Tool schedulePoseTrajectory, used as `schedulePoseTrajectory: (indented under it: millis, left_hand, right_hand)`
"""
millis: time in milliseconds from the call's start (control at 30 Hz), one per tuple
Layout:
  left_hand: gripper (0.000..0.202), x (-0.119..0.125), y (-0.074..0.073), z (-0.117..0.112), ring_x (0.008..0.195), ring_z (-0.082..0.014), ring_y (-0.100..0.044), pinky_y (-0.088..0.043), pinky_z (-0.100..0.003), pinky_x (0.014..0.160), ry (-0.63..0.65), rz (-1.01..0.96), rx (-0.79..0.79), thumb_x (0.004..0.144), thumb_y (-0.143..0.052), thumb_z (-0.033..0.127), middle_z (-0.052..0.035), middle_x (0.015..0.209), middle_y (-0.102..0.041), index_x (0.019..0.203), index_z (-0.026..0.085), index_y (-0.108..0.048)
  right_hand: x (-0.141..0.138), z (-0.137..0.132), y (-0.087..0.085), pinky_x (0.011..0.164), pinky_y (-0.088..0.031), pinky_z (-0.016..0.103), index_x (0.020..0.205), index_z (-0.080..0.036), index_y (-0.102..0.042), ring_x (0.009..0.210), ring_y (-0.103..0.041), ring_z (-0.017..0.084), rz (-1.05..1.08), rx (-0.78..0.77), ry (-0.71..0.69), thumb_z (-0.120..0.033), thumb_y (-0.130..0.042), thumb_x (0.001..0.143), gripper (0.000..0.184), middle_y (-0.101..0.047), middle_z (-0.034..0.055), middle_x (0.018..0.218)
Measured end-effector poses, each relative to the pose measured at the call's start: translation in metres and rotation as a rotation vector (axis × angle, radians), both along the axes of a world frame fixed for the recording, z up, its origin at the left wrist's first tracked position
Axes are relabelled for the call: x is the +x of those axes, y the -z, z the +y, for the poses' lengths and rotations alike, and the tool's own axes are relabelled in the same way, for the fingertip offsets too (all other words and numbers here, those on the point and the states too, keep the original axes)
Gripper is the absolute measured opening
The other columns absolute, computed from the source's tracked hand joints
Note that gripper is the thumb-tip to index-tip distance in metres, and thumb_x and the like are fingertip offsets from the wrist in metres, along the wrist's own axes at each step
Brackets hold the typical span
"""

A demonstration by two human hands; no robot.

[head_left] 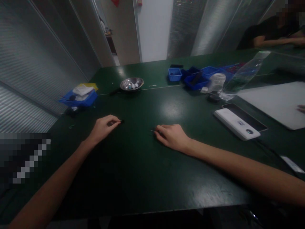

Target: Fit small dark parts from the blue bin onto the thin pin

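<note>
Both my hands rest on a dark green table. My left hand is curled, its thumb and forefinger pinched on a tiny black part at the fingertips. My right hand lies about a hand's width to the right, fingers closed on a thin pin-like tool whose pale tip pokes out to the left. The two hands are apart, with bare tabletop between them.
A metal bowl with small items sits at the back centre. Blue bins stand back right, another blue tray at left. A clear plastic bottle, a white power bank and a white sheet lie right. Another person sits at the far right.
</note>
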State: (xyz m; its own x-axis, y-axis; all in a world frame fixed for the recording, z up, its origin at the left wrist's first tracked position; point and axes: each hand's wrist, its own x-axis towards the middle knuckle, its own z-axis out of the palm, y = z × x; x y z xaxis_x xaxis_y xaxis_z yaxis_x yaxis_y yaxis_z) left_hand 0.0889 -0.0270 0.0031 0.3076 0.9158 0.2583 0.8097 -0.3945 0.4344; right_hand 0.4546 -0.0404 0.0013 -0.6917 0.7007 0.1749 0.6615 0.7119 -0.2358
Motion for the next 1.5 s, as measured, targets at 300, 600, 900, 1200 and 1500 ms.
schedulePoseTrajectory:
  millis: [300, 600, 900, 1200, 1500]
  left_hand:
    - [0.017, 0.091, -0.005, -0.040, 0.099, -0.0181, -0.065, -0.055, -0.033, 0.087, 0.583, -0.149, -0.067, 0.093, -0.060, 0.019, -0.0105, 0.105, -0.068, 0.107, 0.017, -0.070]
    - [0.018, 0.088, 0.005, -0.042, 0.094, -0.0179, -0.062, -0.052, -0.031, 0.080, 0.458, -0.175, -0.128, 0.092, -0.062, 0.024, -0.0088, 0.103, -0.065, 0.109, 0.017, -0.063]
    - [0.014, 0.095, -0.002, -0.041, 0.094, -0.0212, -0.056, -0.047, -0.037, 0.085, 0.432, -0.064, -0.111, 0.091, -0.062, 0.025, -0.0079, 0.098, -0.063, 0.102, 0.018, -0.065]
    - [0.018, 0.094, -0.002, -0.041, 0.092, -0.0199, -0.054, -0.045, -0.035, 0.082, 0.490, -0.075, -0.144, 0.098, -0.054, 0.028, -0.0084, 0.097, -0.063, 0.103, 0.017, -0.067]
    - [0.020, 0.096, 0.001, -0.042, 0.096, -0.0196, -0.055, -0.044, -0.034, 0.085, 0.531, -0.089, -0.171, 0.099, -0.056, 0.029, -0.0079, 0.101, -0.063, 0.111, 0.019, -0.068]
  right_hand:
    - [0.003, -0.003, -0.003, 0.060, -0.031, 0.026, 0.104, -0.018, -0.064, 0.066, -0.052, 0.012, 0.056, -0.022, -0.301, -0.039, -0.034, 0.104, 0.036, -0.065, 0.0034, 0.083]
    - [0.002, -0.002, -0.003, 0.060, -0.031, 0.026, 0.102, -0.018, -0.064, 0.065, -0.051, 0.012, 0.026, -0.033, -0.282, -0.038, -0.036, 0.103, 0.034, -0.064, 0.0027, 0.081]
    - [0.002, -0.002, -0.004, 0.061, -0.032, 0.025, 0.104, -0.018, -0.064, 0.065, -0.052, 0.012, 0.028, -0.026, -0.293, -0.038, -0.037, 0.103, 0.034, -0.064, 0.0028, 0.081]
    - [0.002, -0.001, -0.002, 0.059, -0.031, 0.026, 0.101, -0.017, -0.064, 0.063, -0.050, 0.011, 0.053, -0.009, -0.301, -0.037, -0.037, 0.103, 0.033, -0.063, 0.0022, 0.080]
    - [0.001, -0.001, -0.001, 0.059, -0.031, 0.025, 0.103, -0.018, -0.063, 0.064, -0.051, 0.011, 0.048, 0.017, -0.353, -0.036, -0.037, 0.104, 0.032, -0.064, 0.0026, 0.081]
